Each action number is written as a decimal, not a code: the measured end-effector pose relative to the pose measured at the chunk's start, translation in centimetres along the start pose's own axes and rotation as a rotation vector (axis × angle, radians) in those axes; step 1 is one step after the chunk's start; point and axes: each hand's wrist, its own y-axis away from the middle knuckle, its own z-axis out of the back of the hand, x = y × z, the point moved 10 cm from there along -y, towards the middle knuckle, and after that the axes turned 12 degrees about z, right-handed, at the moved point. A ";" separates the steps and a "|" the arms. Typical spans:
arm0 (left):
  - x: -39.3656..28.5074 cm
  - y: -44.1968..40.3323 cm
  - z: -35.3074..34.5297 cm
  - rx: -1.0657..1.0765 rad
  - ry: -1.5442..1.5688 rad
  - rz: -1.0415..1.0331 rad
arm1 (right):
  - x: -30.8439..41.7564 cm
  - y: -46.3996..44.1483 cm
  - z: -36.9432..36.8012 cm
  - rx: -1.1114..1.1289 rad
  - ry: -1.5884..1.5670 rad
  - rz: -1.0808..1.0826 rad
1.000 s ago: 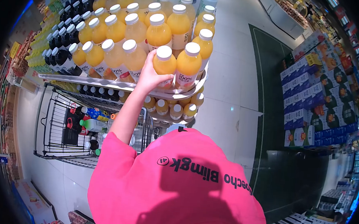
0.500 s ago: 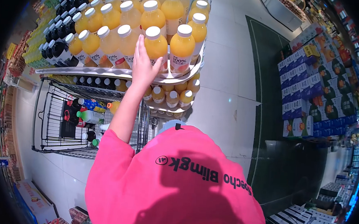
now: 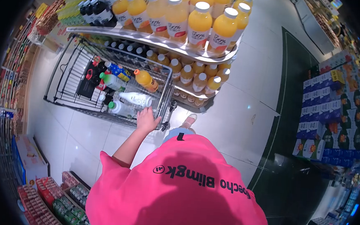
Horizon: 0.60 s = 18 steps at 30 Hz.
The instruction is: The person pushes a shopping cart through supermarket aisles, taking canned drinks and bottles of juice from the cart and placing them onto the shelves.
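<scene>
My left hand (image 3: 147,119) is over the near side of a black wire shopping cart (image 3: 71,105), close to a white bottle (image 3: 136,98). Its fingers are spread and nothing shows in them; whether they touch the cart rim I cannot tell. Inside the cart lie an orange juice bottle (image 3: 146,80) with an orange cap, a green-capped clear bottle (image 3: 122,109), another green-capped bottle (image 3: 113,82), a blue-and-yellow package (image 3: 120,72), dark red-capped bottles and a black box (image 3: 86,84). My right hand is out of view.
A display shelf (image 3: 179,49) beyond the cart carries rows of juice bottles (image 3: 199,25) and dark bottles (image 3: 100,12). Stacked cartons (image 3: 312,112) stand on the right past a dark green floor strip (image 3: 262,175). Boxed goods (image 3: 55,199) are at lower left.
My left hand has left the orange juice bottle on the shelf and moved down to the cart. The view has shifted, showing more of the cart and its contents.
</scene>
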 end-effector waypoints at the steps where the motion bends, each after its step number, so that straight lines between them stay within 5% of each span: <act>1: 1.4 1.1 -0.3 -0.038 -0.013 0.023 | -2.5 -2.0 -1.6 0.032 0.088 0.049; 6: 5.2 3.4 -5.4 0.132 -0.071 0.099 | -8.3 -10.0 -5.8 0.100 0.388 0.285; 9: 4.4 5.1 -4.8 -0.010 -0.107 0.004 | 8.6 -2.8 -1.0 0.078 0.214 0.241; 12: 4.7 5.3 -5.0 -0.036 -0.067 -0.033 | 14.6 -2.8 -1.1 0.059 0.079 0.214; 18: 7.4 5.3 -1.6 0.056 0.426 -0.225 | 32.9 -5.7 -4.4 0.064 -0.142 0.674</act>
